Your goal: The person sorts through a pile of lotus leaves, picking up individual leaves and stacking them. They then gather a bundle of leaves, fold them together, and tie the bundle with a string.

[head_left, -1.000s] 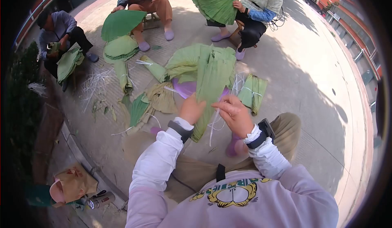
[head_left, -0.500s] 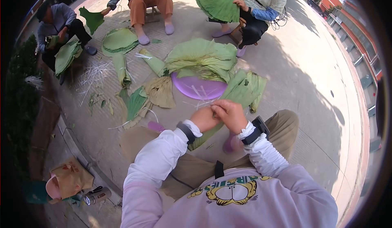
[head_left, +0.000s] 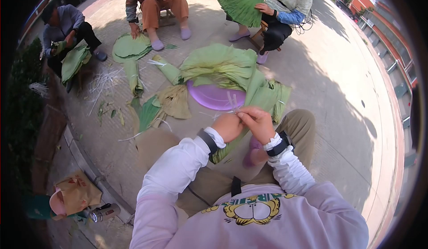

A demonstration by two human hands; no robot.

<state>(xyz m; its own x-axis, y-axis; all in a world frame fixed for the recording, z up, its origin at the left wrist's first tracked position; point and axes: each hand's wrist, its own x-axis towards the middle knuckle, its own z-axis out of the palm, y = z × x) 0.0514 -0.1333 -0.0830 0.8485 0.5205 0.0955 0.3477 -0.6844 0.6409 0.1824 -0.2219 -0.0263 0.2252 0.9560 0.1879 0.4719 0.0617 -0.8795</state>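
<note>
My left hand (head_left: 228, 126) and my right hand (head_left: 257, 123) meet in front of my knees, with closed fingers around thin white strips (head_left: 232, 100). Under them lies a long folded green leaf bundle (head_left: 258, 97), which runs from the pile down between my legs. Just beyond sits a purple basin (head_left: 209, 98), its far side covered by a heap of large green leaves (head_left: 218, 66). Where exactly the strips pass between my fingertips is hidden.
Rolled leaf bundles (head_left: 132, 76), a dried leaf (head_left: 174, 101), a flat leaf stack (head_left: 130, 48) and scattered white strips (head_left: 105, 83) lie on the left ground. Three people sit beyond with leaves. A paper bag (head_left: 76, 192) and a flask (head_left: 105, 212) stand lower left.
My hands have shifted slightly right, and the strips now stand up above them. The middle person's hand has gone down to the leaf stack; the leaf it held up is no longer raised.
</note>
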